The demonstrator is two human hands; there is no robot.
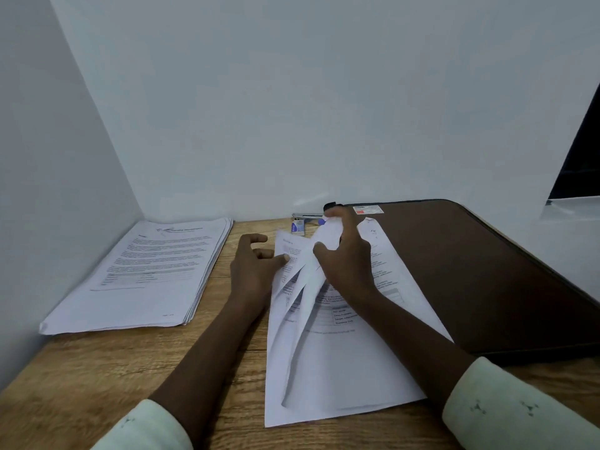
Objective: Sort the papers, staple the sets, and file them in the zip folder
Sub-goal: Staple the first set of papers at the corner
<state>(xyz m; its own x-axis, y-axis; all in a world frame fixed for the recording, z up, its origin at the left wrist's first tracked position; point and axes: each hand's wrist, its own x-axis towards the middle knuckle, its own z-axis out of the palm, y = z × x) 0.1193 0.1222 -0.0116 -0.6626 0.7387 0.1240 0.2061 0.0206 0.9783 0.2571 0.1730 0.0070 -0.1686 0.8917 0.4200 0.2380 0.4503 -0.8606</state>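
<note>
On wooden desk, right hand [345, 254] grip pinching lifted sheets [311, 271], left hand [253, 267] released, print unreadable.

Print on the stack [146, 274] at the left is too small and soft to read, heading included. The right hand [347, 254] covers the middle of the loose sheets [341, 362], and their lifted, curling pages hide the text beneath; which fingers pinch which page can't be told. The stapler [308, 216] is mostly hidden behind that hand's fingertips, only a metal strip and a dark end showing. The small box [297, 227] beside it is too blurred to identify. The folder [487, 277] runs off the right edge, its label [368, 209] unreadable. Both sleeves are cut off by the bottom edge, and so is the desk [97, 368].
</note>
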